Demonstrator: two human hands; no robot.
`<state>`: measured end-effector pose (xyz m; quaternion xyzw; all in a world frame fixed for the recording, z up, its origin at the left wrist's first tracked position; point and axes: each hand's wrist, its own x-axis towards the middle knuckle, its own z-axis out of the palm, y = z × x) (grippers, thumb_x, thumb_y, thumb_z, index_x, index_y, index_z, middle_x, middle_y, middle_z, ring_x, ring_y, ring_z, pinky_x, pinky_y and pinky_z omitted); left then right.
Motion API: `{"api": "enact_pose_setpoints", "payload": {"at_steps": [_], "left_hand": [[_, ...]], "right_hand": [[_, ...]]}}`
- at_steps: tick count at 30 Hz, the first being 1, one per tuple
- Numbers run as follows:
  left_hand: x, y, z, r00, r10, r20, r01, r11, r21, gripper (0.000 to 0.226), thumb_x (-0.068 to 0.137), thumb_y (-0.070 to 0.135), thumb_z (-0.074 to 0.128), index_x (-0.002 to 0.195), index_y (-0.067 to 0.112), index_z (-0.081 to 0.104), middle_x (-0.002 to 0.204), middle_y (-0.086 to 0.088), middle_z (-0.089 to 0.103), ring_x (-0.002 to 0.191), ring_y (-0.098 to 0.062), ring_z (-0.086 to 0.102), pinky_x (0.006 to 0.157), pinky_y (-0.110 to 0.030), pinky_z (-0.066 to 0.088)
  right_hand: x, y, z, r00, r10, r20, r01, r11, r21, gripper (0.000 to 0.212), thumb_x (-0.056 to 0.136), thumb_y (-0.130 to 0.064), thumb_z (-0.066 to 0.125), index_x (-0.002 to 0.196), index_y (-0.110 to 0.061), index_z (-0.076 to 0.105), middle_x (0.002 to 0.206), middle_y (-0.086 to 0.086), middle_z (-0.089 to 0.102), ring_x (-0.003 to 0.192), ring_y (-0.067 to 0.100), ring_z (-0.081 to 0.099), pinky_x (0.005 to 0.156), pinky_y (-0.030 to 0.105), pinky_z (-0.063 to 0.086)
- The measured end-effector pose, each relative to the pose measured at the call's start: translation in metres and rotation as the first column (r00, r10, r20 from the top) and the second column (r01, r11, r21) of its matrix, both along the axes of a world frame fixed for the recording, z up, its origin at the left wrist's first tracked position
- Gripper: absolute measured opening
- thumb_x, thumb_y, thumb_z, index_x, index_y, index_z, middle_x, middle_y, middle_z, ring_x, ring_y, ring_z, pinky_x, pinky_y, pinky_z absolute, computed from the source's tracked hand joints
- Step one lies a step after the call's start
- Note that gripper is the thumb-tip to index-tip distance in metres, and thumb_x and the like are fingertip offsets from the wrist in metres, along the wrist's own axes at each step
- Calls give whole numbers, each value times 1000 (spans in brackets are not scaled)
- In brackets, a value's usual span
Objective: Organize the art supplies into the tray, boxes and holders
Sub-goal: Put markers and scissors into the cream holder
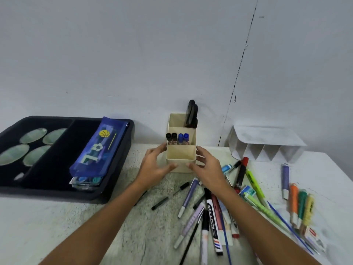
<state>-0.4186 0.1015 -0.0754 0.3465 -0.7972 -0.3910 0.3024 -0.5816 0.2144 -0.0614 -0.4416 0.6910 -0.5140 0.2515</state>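
Holding the holder (181, 155) between both hands, left hand (154, 169) and right hand (207, 169), fingers curved round its sides. Next job, I think: put loose pens (210, 213) in its empty near slot.

The holder (181, 153) is plain cream. Two black-capped markers (171, 138) and two blue-capped markers (183, 138) stand in it, with black-handled scissors (192, 113) behind. The tray (118, 161) is black, with pale green ovals (33, 135) inside. The pencil case (99, 148) is translucent blue, printed with a yellow basketball, a white football and a yellow stripe. The rack (265, 142) is white. The table (57, 226) is off-white with a greenish speckle. Loose on it lie a red marker (241, 172), a lime highlighter (255, 183), lilac pens (188, 197), and orange, green and yellow cutters (301, 207).
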Motion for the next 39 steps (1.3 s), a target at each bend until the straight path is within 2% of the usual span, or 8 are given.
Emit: {"api": "enact_pose_setpoints", "payload": {"at_steps": [3,5,8,12,15,21,34,39], "left_hand": [[-7,-1,-2,996,91,-20,-91,996,-3,55,83,31,74,134,27,54,119,3,59,111,-12,49,92,-30,45],[-6,2,-3,986,165,-9,-165,985,-49,51,83,31,74,130,19,57,113,2,60,105,-12,50,82,-22,42],[8,30,-1,976,209,-65,-219,942,-253,33,83,24,74,112,13,63,97,7,57,93,-12,50,78,-31,47],[34,87,-16,967,-218,130,253,796,-549,38,87,33,59,119,14,64,118,-2,64,115,-15,53,102,-40,46],[45,115,-43,826,-349,442,551,665,-505,56,100,45,43,150,23,32,159,0,26,149,-20,17,121,-46,12],[53,113,-64,801,-197,565,502,736,-455,57,105,50,13,156,26,8,163,1,10,150,-19,-4,120,-42,-4],[61,117,-64,884,-69,462,295,849,-438,51,102,49,25,145,26,41,159,2,24,150,-16,9,121,-36,9],[61,119,-63,905,-57,422,249,875,-416,50,100,51,32,142,27,45,156,4,29,150,-16,12,119,-39,18]], "right_hand": [[3,-4,3,997,-51,-61,53,998,28,49,87,-7,68,133,-11,53,113,-3,63,101,8,61,86,19,53],[2,-1,4,990,-50,-133,61,995,78,51,89,-6,65,137,-8,49,122,6,62,112,17,59,94,31,53],[5,24,5,948,4,-318,38,992,124,51,91,-10,59,140,-9,47,134,9,56,120,21,54,102,38,46],[22,82,-15,730,118,-674,-7,986,165,42,93,-28,48,133,-13,55,131,7,59,124,28,53,103,47,44],[30,113,-43,581,121,-805,78,976,203,51,94,-41,38,136,-17,53,139,8,54,135,33,42,112,52,32],[17,124,-61,553,103,-827,123,971,203,53,99,-42,30,135,-12,55,145,9,49,136,34,41,109,49,23],[-1,115,-53,641,102,-761,127,964,236,56,94,-46,33,127,-11,61,143,11,50,135,32,44,111,50,29],[2,117,-51,676,161,-719,-12,978,208,53,91,-49,38,123,-17,65,143,6,51,135,28,44,115,54,25]]}}
